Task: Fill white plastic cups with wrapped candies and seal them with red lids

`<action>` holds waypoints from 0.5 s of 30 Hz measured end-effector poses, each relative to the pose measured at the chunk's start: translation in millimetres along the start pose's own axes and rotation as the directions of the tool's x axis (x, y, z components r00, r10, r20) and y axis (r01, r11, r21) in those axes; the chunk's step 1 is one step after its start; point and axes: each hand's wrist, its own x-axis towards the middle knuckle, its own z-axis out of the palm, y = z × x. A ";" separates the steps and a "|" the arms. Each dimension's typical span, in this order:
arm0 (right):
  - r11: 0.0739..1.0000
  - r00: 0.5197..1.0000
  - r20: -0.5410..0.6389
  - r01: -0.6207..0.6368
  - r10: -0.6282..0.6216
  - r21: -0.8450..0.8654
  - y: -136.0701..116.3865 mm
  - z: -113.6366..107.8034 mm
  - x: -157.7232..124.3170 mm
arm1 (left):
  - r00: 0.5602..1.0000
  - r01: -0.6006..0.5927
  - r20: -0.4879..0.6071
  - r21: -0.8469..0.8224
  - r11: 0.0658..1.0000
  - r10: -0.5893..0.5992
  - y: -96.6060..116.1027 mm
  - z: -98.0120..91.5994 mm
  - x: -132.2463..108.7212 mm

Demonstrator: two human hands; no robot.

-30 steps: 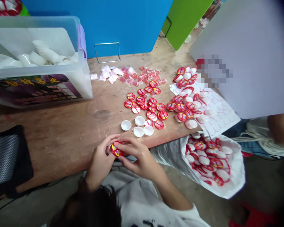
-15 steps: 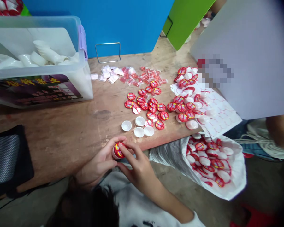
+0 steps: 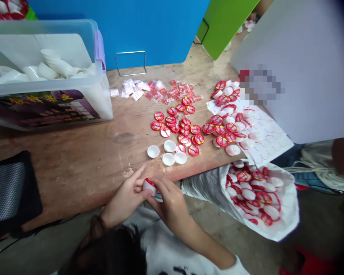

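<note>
Your left hand (image 3: 125, 198) and your right hand (image 3: 169, 202) are together and they hold from both sides one small white cup with red label (image 3: 150, 187), just beside the front edge of the wooden counter (image 3: 74, 164), near the other red-labelled cups (image 3: 186, 133).

Clear plastic bin (image 3: 99, 97) of white cups (image 3: 50, 63), wooden workbench (image 3: 74, 152), blue partition (image 3: 117, 30), green partition (image 3: 226, 26), perhaps a black mesh seat (image 3: 8, 191)

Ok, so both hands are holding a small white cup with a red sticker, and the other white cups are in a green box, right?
Not a green box: the head view shows the white cups in a clear plastic tub. The left hand and right hand do hold the small white cup with a red sticker.
</note>
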 end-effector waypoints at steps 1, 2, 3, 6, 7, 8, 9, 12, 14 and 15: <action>1.000 1.000 0.006 -0.012 0.012 0.025 -0.7 -0.6 -0.5 | 1.000 -0.002 -0.010 -0.003 1.000 0.002 -0.2 1.5 -0.2; 0.998 1.000 0.007 -0.023 0.023 0.066 -1.6 -1.4 -0.8 | 1.000 -0.005 -0.018 -0.006 1.000 0.005 -0.5 2.7 -0.6; 0.993 0.999 -0.001 -0.033 0.033 0.116 -2.8 -2.2 -0.9 | 1.000 -0.008 -0.029 -0.007 1.000 0.008 -0.7 3.7 -1.3; 0.962 0.997 -0.043 -0.054 0.068 0.268 -7.1 -5.3 0.1 | 0.996 -0.034 -0.080 -0.002 0.999 0.034 -0.1 5.5 -4.1; 0.950 0.995 -0.053 -0.060 0.080 0.306 -8.5 -6.2 0.7 | 0.995 -0.047 -0.093 0.001 0.999 0.046 0.5 5.8 -4.9; 0.939 0.994 -0.057 -0.068 0.092 0.339 -9.8 -7.1 1.3 | 0.993 -0.058 -0.101 0.002 0.998 0.058 1.2 6.0 -5.5; 0.928 0.993 -0.054 -0.080 0.107 0.365 -10.7 -8.0 1.8 | 0.992 -0.067 -0.105 0.001 0.998 0.067 1.8 5.9 -5.8; 0.905 0.989 -0.034 -0.117 0.143 0.409 -11.8 -10.8 3.2 | 0.992 -0.071 -0.101 -0.017 0.997 0.069 2.8 4.7 -5.9; 0.905 0.990 -0.039 -0.109 0.137 0.411 -11.9 -12.9 4.1 | 0.994 -0.068 -0.093 -0.040 0.997 0.064 2.9 3.7 -5.7; 0.909 0.992 -0.044 -0.090 0.118 0.407 -12.1 -13.9 4.6 | 0.994 -0.069 -0.088 -0.053 0.996 0.064 2.9 3.6 -5.7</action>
